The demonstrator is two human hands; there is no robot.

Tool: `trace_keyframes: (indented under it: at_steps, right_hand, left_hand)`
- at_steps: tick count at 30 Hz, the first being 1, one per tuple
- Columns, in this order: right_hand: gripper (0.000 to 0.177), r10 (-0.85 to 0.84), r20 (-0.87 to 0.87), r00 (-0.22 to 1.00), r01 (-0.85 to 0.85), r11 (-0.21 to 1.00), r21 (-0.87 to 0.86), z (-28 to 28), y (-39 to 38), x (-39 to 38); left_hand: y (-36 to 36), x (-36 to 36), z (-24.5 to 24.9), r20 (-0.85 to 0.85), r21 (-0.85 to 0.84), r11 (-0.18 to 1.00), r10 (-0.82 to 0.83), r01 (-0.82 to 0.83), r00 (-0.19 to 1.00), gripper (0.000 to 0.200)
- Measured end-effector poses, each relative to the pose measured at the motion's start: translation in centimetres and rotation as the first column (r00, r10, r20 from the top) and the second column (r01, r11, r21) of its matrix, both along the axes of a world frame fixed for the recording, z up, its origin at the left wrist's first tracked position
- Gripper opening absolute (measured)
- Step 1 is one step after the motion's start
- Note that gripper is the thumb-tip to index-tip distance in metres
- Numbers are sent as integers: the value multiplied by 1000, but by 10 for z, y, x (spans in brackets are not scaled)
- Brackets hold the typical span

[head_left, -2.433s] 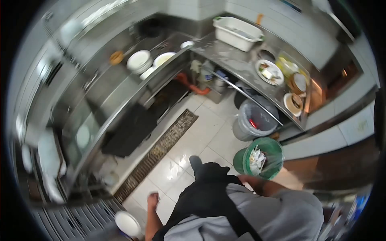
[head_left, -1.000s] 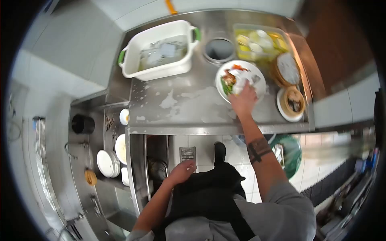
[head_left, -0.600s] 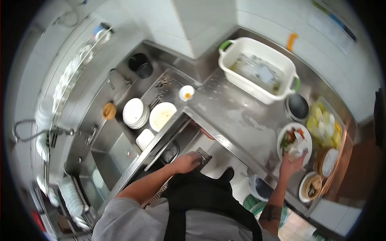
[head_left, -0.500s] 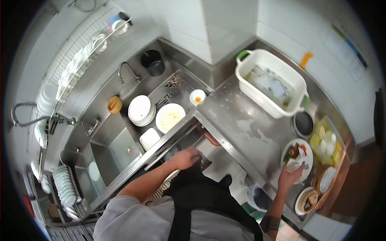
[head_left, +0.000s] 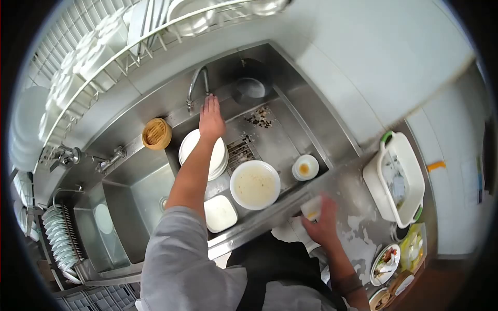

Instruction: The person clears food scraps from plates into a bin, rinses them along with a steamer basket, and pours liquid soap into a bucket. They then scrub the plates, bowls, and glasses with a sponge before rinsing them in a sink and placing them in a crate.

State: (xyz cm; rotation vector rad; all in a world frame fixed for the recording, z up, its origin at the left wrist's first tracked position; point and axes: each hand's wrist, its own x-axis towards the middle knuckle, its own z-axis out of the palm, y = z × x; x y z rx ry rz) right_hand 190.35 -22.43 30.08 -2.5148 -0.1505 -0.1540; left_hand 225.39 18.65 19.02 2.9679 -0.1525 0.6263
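Observation:
My left hand (head_left: pixel 211 122) reaches over the sink with its fingers stretched out, the fingertips right at the base of the curved tap (head_left: pixel 192 92). Below that forearm sits a stack of white plates (head_left: pixel 194 147). In my right hand (head_left: pixel 324 225), blurred by motion, is a small white bowl (head_left: pixel 311 207) with yellowish residue, held over the sink's front edge. Beside it in the sink stand another small white bowl (head_left: pixel 305 168) with orange residue, a large white bowl (head_left: pixel 255 185) with cloudy liquid and a square white dish (head_left: pixel 220 213).
A bamboo steamer (head_left: pixel 156 133) rests on the sink ledge, and a black bucket (head_left: pixel 252 85) stands in the back corner. On the right counter are a white tub (head_left: pixel 376 179) and a plate of food scraps (head_left: pixel 385 264). A wire rack (head_left: pixel 111 75) hangs above.
My left hand has moved from near my waist up to the tap. My right hand has left the scrap plate and carried the small bowl toward the sink. The view has turned toward the sink.

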Motion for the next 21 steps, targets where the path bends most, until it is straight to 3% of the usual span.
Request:
trace_keyframes:
  at_steps: [2,3,4,6,7,8,9,10,11,13,14,15,17,18,19,21]
  right_hand:
    - [93,170,-30,985,-167,984,65,0,55,67]
    - [92,245,-26,969,-241,964,113,-6,81,97]
    - [91,249,-115,962,-235,965,117,-5,109,125]
    - [90,300,-187,935,-269,947,176,-18,169,183]
    - [89,341,-171,924,-300,926,228,-32,201,213]
    - [85,345,-213,914,-286,921,263,-32,236,240]
    - [81,346,-254,903,-267,916,298,-32,271,268]
    - [70,392,-324,861,-231,869,438,-32,300,295]
    - [59,445,-380,811,-177,805,566,-35,326,318]
    - [43,386,-540,748,36,789,614,-79,377,351]
    - [43,383,-541,748,48,783,620,-82,389,363]
    - [42,384,-550,742,6,816,578,-85,396,372]
    - [40,370,-565,737,-17,847,532,-93,405,373]
    - [36,277,-393,877,-141,930,340,-91,408,369]
    - [33,214,-177,961,-199,975,100,-88,409,366]
    - [34,284,-232,930,-291,957,6,-73,408,358]
  left_hand:
    - [31,40,-29,-20,53,998,33,-32,999,65]
    - [43,51,-38,-476,11,999,-24,33,879,58]
    - [54,58,-46,-821,-59,996,-88,69,564,52]
    - [66,56,-90,-611,-286,958,-189,8,769,42]
    - [76,41,-94,-514,-790,568,-408,-231,754,46]
    - [63,15,-46,-547,-821,108,-430,-560,718,50]
    - [68,6,-40,-424,-759,-233,-531,-608,734,55]
    - [73,-7,-38,-206,-726,-478,-535,-495,820,56]
    - [77,-14,-33,-74,-571,-688,-500,-448,863,51]
    - [87,-32,-18,-52,-438,-830,-360,-345,932,43]
    - [97,-35,-28,-87,-460,-838,-287,-294,954,39]
    - [98,-39,-26,-99,-462,-830,-302,-312,948,39]
    - [94,-46,-17,-153,-657,-716,-178,-235,972,33]
    - [83,-46,-11,-229,-679,-709,-45,-193,972,33]
    - [88,-45,-28,-208,-560,-806,-84,-189,975,37]
    - [84,-47,-51,-94,-528,-827,-167,-192,981,38]
